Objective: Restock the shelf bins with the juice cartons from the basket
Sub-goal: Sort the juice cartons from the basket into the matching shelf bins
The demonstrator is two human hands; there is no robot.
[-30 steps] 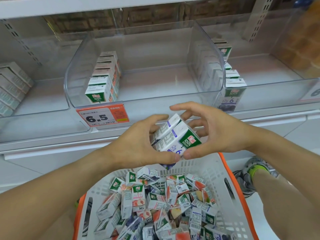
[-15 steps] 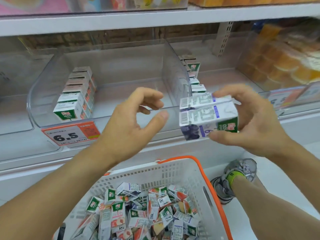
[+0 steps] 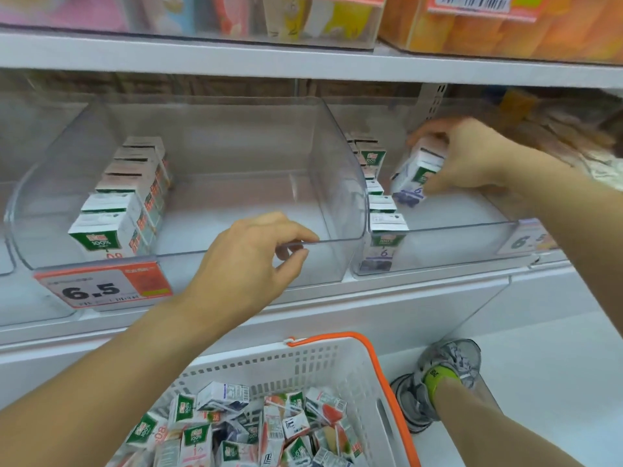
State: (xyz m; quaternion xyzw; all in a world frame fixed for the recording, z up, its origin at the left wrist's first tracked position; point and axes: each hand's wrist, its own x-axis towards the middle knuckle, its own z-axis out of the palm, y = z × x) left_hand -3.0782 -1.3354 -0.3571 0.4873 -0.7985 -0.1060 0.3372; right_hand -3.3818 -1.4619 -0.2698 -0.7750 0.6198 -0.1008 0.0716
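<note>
The basket was white with an orange rim; its cartons were white, green and red.

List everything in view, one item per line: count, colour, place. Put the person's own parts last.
held cartons: two it seems, white with green and purple print, in the right hand over the right bin
right bin: one, clear, holds a row of purple-print cartons along its left wall
middle bin: one, clear, holds a row of red-print cartons at its left side
price tag: one, white and orange, reads 6.5, on the middle bin's front
basket: one, white with an orange handle, below the shelf, holds many loose mixed cartons
upper shelf bins: orange and pale packs, blurred
shoes: grey, on the floor at right
left hand: grip empty, fingers loosely curled at the middle bin's front edge
right hand: grip around the held cartons
</note>
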